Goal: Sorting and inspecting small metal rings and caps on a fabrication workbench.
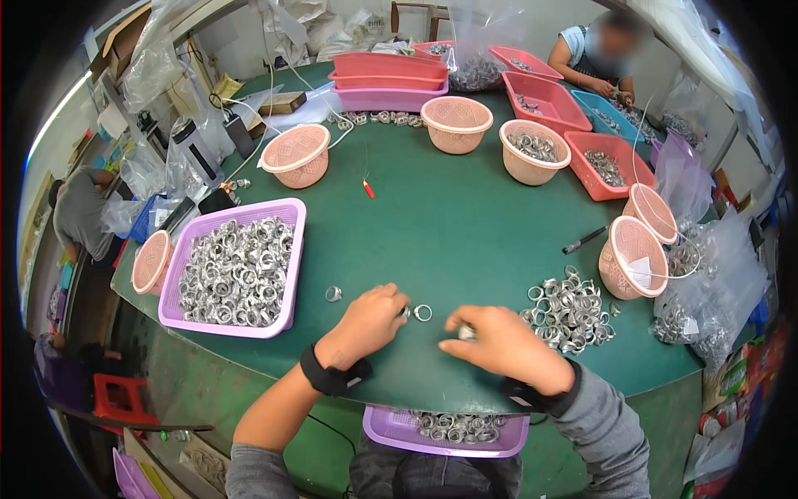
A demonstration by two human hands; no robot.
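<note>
My left hand (366, 320) is over the near part of the green table, its fingers curled round a silver metal ring (405, 313) that shows in part at the fingertips. A loose ring (423, 313) lies just right of it, and another ring (333, 293) lies to its left. My right hand (507, 345) is curved, thumb and fingers bent about a ring (467, 333), mostly hidden by the hand. Beside the right hand is a pile of rings (572, 312). A purple tray (297, 249) full of rings stands to the left.
Another purple tray (382, 432) with rings sits at my lap below the table edge. Pink baskets (299, 170) stand around the table; red trays (540, 104) are at the far right. A black pen (584, 240) lies right. A person (594, 54) works at the far right.
</note>
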